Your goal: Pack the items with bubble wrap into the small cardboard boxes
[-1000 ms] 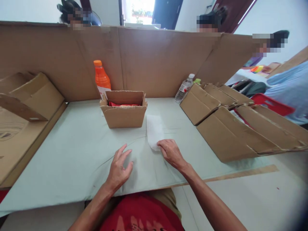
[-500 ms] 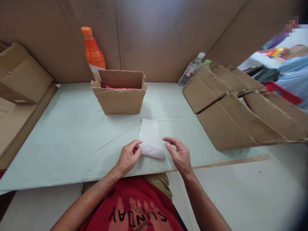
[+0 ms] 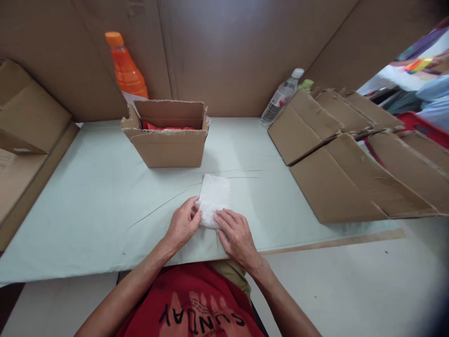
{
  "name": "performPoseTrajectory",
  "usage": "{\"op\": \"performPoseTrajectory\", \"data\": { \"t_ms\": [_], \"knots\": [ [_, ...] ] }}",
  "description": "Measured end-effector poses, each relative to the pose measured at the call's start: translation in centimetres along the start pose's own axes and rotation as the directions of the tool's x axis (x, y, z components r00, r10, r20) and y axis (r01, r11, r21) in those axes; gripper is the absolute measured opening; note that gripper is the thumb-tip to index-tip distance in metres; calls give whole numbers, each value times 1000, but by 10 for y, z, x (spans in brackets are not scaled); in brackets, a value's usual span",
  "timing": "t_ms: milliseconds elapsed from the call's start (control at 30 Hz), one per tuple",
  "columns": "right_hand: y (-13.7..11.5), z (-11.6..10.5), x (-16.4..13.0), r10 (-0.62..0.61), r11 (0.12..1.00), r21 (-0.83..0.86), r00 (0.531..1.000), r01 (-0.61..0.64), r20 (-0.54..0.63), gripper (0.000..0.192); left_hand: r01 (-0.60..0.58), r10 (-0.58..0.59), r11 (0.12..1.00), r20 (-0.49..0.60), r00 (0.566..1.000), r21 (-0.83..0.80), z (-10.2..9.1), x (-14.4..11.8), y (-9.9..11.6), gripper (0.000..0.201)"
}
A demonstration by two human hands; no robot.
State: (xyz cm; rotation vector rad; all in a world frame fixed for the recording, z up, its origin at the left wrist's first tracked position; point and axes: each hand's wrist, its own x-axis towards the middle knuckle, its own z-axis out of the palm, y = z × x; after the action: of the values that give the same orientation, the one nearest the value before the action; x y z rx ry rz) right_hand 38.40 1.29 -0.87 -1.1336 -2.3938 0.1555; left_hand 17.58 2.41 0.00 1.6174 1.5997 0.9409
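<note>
A small white packet [image 3: 214, 192], soft and textured like bubble wrap or folded gauze, lies flat on the pale green table cover in front of me. At its left edge is my left hand [image 3: 184, 220], thumb and forefinger apart, the other fingers curled beneath. My right hand [image 3: 236, 234] rests with its fingers stretched over the packet's lower right corner, which they partly hide. Beyond the packet stands an open cardboard box [image 3: 171, 147] with something red inside.
An orange bottle [image 3: 129, 72] is behind the open box. A clear water bottle [image 3: 280, 99] leans near several cardboard boxes [image 3: 336, 178] on the right. More cardboard [image 3: 30, 105] stands at the left. The table's front edge [image 3: 333, 240] runs close to my body.
My right hand has moved left, from beside the packet onto its lower right corner. My left hand stays at the left edge. The view has shifted slightly.
</note>
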Motion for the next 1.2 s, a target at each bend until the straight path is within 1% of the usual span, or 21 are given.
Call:
{"op": "performPoseTrajectory", "data": {
  "t_ms": [33,100,167,200,267,300,367,433,467,500,567,633,667,733,800,867,933,1033,1067,1133,1200],
  "knots": [
    [2,2,1,4,1000,0,1000,-4,1,33,-40,40,999,-11,999,24,-3,-3,1,41],
    [5,4,2,0,1000,14,1000,0,-13,29,-186,189,977,-20,982,108,-10,-10,4,43],
    [6,3,4,-4,999,46,999,6,-32,28,-362,364,909,30,931,206,-14,-18,5,44],
    [5,1,5,-2,998,68,999,4,-35,28,-430,427,870,70,902,239,-16,-21,6,44],
    [4,-2,6,11,992,126,1000,-8,-25,27,-497,480,829,130,867,255,-16,-26,5,43],
    [3,-4,7,23,986,164,1000,-21,-13,25,-507,488,826,138,862,246,-15,-27,4,41],
    [2,-7,8,63,966,250,998,-65,18,23,-491,475,846,123,871,209,-13,-28,1,34],
    [2,-8,8,116,941,315,992,-123,43,22,-432,421,886,98,902,169,-11,-27,-1,27],
    [1,-8,8,145,933,327,989,-148,34,22,-388,378,908,86,922,158,-9,-25,-3,26],
    [0,-8,7,171,933,321,985,-163,2,23,-340,332,928,75,940,154,-8,-24,-4,26],
    [-2,-10,5,198,953,258,973,-162,-122,26,-259,253,953,55,966,158,-5,-18,-5,28],
    [-6,-12,3,175,977,162,953,-137,-246,28,-214,211,961,40,977,174,-2,-12,-6,30],
    [-9,-14,3,145,986,118,951,-116,-272,29,-206,202,961,37,979,184,-1,-9,-6,31],
    [-13,-14,2,81,996,57,969,-70,-234,31,-195,192,959,34,981,205,2,-4,-5,32],
    [-15,-11,4,38,999,20,991,-36,-128,32,-195,194,955,28,981,225,4,-1,-4,33],
    [-14,-5,7,32,999,3,999,-32,-39,32,-201,205,950,9,979,240,4,-1,-3,32],
    [-11,-2,10,45,999,17,999,-44,-16,29,-255,265,934,-5,964,251,1,-5,-3,32],
    [-7,-2,13,63,991,118,998,-59,-28,26,-409,410,883,45,911,231,-9,-17,-5,38],
    [-7,-4,13,65,983,173,998,-61,-17,25,-441,436,874,70,897,205,-12,-22,-6,39],
    [-8,-7,11,76,957,278,996,-85,45,24,-435,425,888,96,900,146,-17,-31,-6,38],
    [-9,-10,8,92,935,333,989,-126,115,24,-372,364,922,92,927,108,-19,-37,-6,37]
  ]
}}
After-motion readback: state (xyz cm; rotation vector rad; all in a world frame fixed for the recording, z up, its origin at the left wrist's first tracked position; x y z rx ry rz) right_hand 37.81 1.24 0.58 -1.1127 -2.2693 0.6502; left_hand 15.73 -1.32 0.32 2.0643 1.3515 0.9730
